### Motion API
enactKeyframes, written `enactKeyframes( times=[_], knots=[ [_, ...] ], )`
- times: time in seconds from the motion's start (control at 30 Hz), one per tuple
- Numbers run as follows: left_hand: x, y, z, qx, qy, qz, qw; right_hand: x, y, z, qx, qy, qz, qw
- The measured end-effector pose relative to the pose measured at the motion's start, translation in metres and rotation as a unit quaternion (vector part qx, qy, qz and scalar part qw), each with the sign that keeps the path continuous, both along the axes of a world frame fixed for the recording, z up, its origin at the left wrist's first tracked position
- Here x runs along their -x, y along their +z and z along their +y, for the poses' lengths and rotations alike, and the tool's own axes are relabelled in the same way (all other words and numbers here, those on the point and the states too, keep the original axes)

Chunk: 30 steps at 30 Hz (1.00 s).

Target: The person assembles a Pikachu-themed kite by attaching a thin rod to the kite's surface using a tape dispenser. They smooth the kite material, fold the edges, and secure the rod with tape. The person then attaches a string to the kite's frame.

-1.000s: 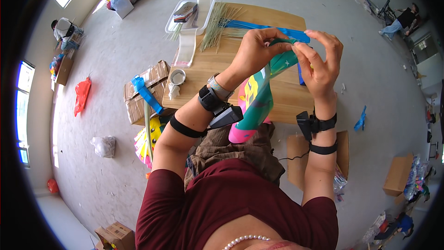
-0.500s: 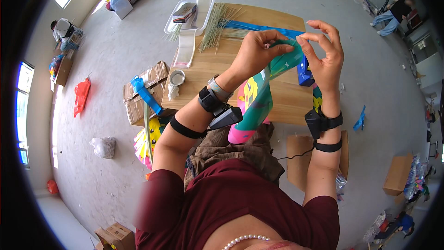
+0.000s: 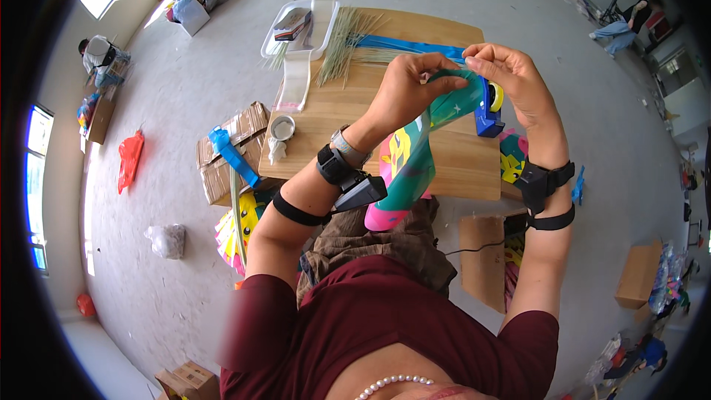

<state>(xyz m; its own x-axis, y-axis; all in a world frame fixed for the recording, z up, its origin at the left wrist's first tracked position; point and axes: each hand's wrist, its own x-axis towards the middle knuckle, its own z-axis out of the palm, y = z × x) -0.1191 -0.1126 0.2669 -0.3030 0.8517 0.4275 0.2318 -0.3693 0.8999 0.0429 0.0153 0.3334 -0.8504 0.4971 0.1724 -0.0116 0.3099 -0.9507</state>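
Green-and-pink printed sheet [image 3: 419, 178], the only one held, has its far end pinched between your left hand's [image 3: 404, 89] fingers, while your right hand's [image 3: 518, 80] thumb and forefinger press together beside it, gripping film or not, I can't tell. Expect it light, limp, slick and easily creased: take its edges as it hangs across the desk's [image 3: 466, 172] near side. Count one blue tape dispenser right, one tape roll [image 3: 282, 138] left, one clear tub [image 3: 330, 26] far left.

It looks like a craft workshop: a broad grey floor [image 3: 178, 89]; cardboard boxes [image 3: 638, 275] and plastic bags [image 3: 130, 161] lying about; a wooden table [image 3: 463, 170] with thin sticks [image 3: 337, 44] and a tape dispenser [image 3: 488, 122]; another person [image 3: 100, 52] near the windows [image 3: 38, 137].
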Motion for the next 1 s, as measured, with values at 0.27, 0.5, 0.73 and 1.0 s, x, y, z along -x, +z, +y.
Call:
enactKeyframes(
  times=[0.27,0.5,0.73,1.0],
  knots=[
    [0.001,-0.001,-0.003,0.021,0.006,0.033,0.999,0.004,0.002,0.018,0.117,0.072,-0.138,0.981],
    [0.002,-0.001,-0.005,0.025,0.002,0.024,0.999,0.002,-0.007,0.018,0.141,0.091,-0.144,0.975],
    [0.004,-0.001,-0.007,0.018,0.016,0.013,1.0,-0.004,0.013,-0.001,-0.117,0.002,-0.022,0.993],
    [0.002,0.006,-0.006,0.028,0.025,0.054,0.998,-0.001,0.023,-0.027,-0.415,-0.033,0.021,0.909]
  ],
)
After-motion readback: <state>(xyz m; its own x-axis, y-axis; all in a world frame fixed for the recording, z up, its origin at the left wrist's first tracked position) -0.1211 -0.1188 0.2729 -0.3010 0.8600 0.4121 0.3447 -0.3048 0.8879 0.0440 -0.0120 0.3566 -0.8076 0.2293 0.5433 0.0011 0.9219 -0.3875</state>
